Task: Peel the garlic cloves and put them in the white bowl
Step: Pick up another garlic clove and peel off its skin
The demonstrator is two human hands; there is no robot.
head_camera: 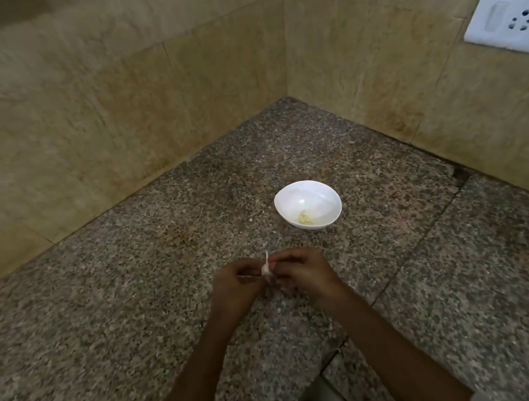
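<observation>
Both hands meet above the granite counter (137, 324), close to its front edge. The left hand (235, 286) and the right hand (299, 273) pinch 1 garlic clove (266, 271) between their fingertips, a strip of papery skin (267, 256) sticking up from it. The clove is blurred, so how much skin it carries is unclear. The white bowl (307, 204) sits on the counter just beyond the hands, with a few pale peeled pieces (304, 217) inside. 2 wall sockets (509, 17) flank the tiled corner.
</observation>
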